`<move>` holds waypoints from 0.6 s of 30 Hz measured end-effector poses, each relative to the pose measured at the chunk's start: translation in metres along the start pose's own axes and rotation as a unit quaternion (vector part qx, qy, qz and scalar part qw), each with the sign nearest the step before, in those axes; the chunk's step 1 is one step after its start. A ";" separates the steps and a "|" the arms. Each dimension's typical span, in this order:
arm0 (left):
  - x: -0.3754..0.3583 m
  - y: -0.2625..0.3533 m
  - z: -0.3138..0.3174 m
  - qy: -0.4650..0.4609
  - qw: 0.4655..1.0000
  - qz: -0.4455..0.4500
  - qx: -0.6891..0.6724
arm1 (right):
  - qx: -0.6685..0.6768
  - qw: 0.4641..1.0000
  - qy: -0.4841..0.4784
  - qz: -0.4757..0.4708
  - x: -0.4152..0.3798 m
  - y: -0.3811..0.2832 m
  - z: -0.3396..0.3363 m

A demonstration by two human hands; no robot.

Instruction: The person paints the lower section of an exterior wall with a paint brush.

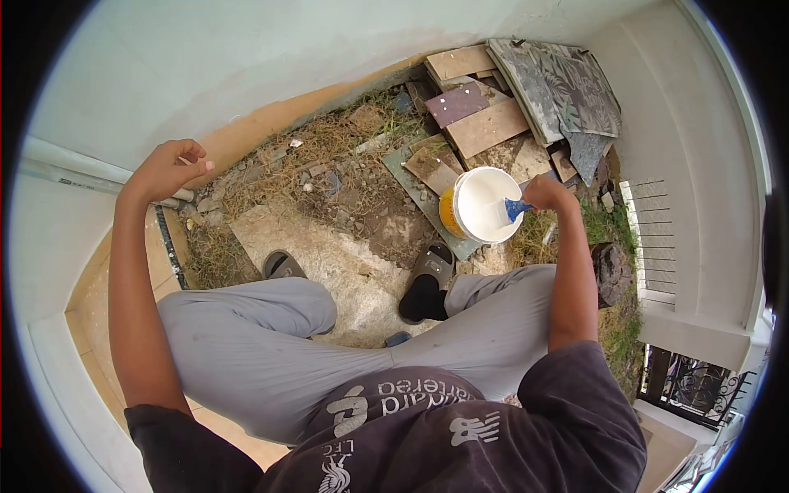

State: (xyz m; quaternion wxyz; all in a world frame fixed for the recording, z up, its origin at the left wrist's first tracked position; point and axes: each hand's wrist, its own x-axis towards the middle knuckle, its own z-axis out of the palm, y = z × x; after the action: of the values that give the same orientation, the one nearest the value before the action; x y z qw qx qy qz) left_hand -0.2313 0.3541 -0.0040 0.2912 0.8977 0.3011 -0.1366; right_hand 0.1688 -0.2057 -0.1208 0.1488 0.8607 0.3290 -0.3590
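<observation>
In my right hand [546, 194] is a paintbrush [516, 209] with a blue handle, my fingers closed around it. Its bristle end points down into a paint bucket [452, 215] with a white rim and a yellow patch on its side. White paint [481, 197] shows inside, and the brush end overlaps it. The bucket stands on a flat greenish board. My left hand [171, 168] is raised near the wall on the left, fingers loosely curled and apart from the thumb, holding nothing.
A pale wall [271, 57] runs along the back. Stacked tiles and boards [485, 127] lie beyond the bucket. Dry grass and rubble [345, 181] cover the ground. A pipe [90, 181] runs along the left wall, and a tree stump [612, 275] stands at the right.
</observation>
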 end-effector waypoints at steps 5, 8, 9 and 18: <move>-0.002 0.002 -0.003 -0.004 1.000 -0.016 -0.012 | 0.022 0.997 -0.030 0.065 0.004 -0.020 0.002; -0.001 -0.001 -0.004 -0.009 1.000 -0.012 -0.013 | 0.053 0.994 -0.036 0.088 0.005 -0.025 0.002; -0.001 -0.001 -0.004 -0.009 1.000 -0.013 -0.017 | 0.061 0.993 -0.038 0.095 0.005 -0.026 0.001; -0.007 0.003 -0.003 0.001 1.000 -0.009 -0.014 | 0.098 0.987 -0.040 0.122 -0.002 -0.035 -0.008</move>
State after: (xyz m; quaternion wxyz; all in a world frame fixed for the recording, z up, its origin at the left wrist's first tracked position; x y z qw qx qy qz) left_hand -0.2342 0.3509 0.0030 0.3027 0.8908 0.3113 -0.1342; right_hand 0.1482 -0.1765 -0.1142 0.1196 0.8896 0.1780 -0.4032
